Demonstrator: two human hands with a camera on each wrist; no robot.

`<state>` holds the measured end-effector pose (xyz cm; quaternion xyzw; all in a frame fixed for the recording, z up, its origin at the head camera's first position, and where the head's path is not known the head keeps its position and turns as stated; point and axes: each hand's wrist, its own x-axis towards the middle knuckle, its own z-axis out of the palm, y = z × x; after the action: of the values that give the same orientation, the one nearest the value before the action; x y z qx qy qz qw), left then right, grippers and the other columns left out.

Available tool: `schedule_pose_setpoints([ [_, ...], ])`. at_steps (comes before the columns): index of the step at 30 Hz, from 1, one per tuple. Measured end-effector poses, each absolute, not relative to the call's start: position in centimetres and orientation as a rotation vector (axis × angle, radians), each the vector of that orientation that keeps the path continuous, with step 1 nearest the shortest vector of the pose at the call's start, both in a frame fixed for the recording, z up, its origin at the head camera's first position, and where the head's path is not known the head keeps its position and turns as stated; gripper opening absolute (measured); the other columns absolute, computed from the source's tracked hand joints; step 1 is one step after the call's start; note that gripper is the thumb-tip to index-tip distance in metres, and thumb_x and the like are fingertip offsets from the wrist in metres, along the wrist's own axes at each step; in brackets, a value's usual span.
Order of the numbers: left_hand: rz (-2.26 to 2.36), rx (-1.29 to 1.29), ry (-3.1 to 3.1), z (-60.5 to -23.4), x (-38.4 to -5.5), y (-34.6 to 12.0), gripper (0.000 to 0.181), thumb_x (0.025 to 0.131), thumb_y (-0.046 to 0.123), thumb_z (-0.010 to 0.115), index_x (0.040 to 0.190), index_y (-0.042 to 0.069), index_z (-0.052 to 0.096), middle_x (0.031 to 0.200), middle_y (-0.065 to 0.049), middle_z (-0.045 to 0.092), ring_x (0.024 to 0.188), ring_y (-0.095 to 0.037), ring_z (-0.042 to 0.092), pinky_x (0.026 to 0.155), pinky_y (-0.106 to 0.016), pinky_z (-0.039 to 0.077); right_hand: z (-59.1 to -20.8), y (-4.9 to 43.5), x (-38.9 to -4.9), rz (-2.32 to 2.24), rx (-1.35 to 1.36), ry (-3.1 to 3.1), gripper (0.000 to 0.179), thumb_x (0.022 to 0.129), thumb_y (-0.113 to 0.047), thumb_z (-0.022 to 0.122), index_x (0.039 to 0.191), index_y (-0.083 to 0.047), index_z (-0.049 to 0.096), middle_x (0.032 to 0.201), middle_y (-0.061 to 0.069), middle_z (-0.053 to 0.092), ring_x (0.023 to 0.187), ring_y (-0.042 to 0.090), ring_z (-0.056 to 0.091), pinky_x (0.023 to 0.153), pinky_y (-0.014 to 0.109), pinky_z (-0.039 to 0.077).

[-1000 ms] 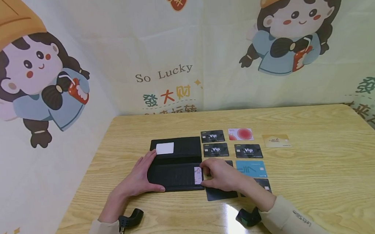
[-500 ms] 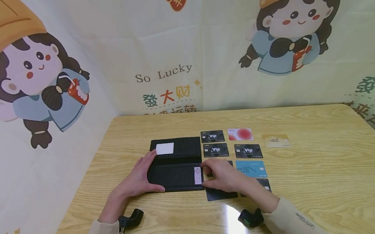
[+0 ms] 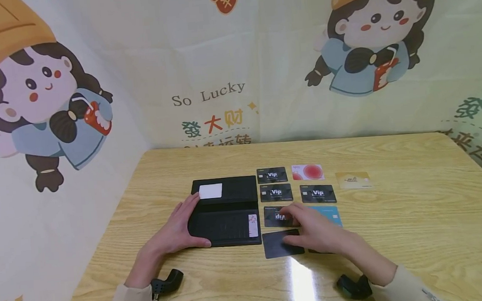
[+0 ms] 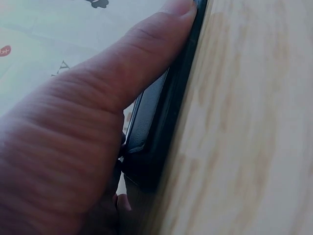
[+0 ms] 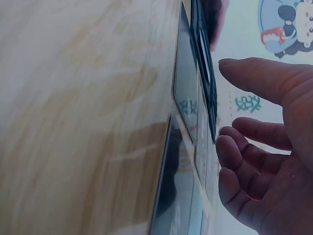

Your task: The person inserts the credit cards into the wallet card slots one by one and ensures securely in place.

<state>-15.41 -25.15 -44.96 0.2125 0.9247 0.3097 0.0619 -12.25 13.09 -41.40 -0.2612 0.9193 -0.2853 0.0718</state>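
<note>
Wallet (image 3: 226, 228) lies open on the tabletop (image 3: 217, 284), the left hand (image 3: 179, 233) spread wide along its nine-o'clock edge, while the right hand (image 3: 315, 227) hangs, fingers bent, parted from the thumb and holding nothing, over the loose cards (image 3: 275, 194) at three o'clock. The step in hand looks like choosing a card, perhaps the plain dark card (image 3: 275, 247) at the wallet's four o'clock; lifting it would call for a pinch at its thin edges.

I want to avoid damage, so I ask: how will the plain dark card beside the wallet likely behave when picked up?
The plain dark card looks thin, so probably light. Its straight, unbent edges suggest stiffness. Lying flat on the glossy table, it may slide before an edge lifts.
</note>
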Motion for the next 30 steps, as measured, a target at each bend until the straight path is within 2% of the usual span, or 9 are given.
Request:
schedule_pose_setpoints([
  [5, 0.941, 0.643, 2.794, -45.0, -15.4, -25.1, 0.127, 0.066, 0.057, 0.09, 0.159, 0.003, 0.023, 0.167, -0.011, 0.017, 0.152, -0.032, 0.012, 0.121, -0.054, 0.006, -41.1, 15.3, -11.5, -0.826, -0.797, 2.81, 0.055, 0.085, -0.033, 0.084, 0.127, -0.005, 0.063, 0.117, 0.003, 0.061, 0.094, 0.017, 0.059, 0.08, 0.035, 0.055],
  [13, 0.957, 0.617, 2.783, -45.0, -15.3, -25.2, 0.128, 0.067, 0.056, 0.09, 0.16, 0.004, 0.021, 0.167, -0.011, 0.016, 0.152, -0.034, 0.01, 0.12, -0.056, 0.006, -41.2, 18.4, -10.0, -0.744, -0.827, 2.898, 0.056, 0.08, -0.03, 0.087, 0.125, -0.006, 0.064, 0.124, 0.008, 0.058, 0.108, 0.025, 0.059, 0.091, 0.047, 0.054],
  [20, 0.955, 0.597, 2.781, -45.1, -15.3, -25.2, 0.127, 0.067, 0.057, 0.089, 0.161, 0.005, 0.02, 0.167, -0.009, 0.015, 0.152, -0.036, 0.008, 0.12, -0.057, 0.006, -41.2, 20.6, -9.1, -0.63, -0.808, 2.962, 0.055, 0.073, -0.035, 0.092, 0.116, -0.01, 0.068, 0.117, 0.003, 0.06, 0.103, 0.023, 0.058, 0.09, 0.047, 0.054],
  [30, 0.962, 0.599, 2.78, -45.2, -15.2, -25.2, 0.127, 0.068, 0.057, 0.089, 0.161, 0.005, 0.021, 0.167, -0.01, 0.016, 0.152, -0.038, 0.008, 0.119, -0.058, 0.007, -42.0, 22.5, -8.3, -0.66, -0.747, 2.959, 0.052, 0.074, -0.04, 0.091, 0.113, -0.015, 0.069, 0.119, 0.003, 0.058, 0.105, 0.024, 0.056, 0.091, 0.049, 0.053],
])
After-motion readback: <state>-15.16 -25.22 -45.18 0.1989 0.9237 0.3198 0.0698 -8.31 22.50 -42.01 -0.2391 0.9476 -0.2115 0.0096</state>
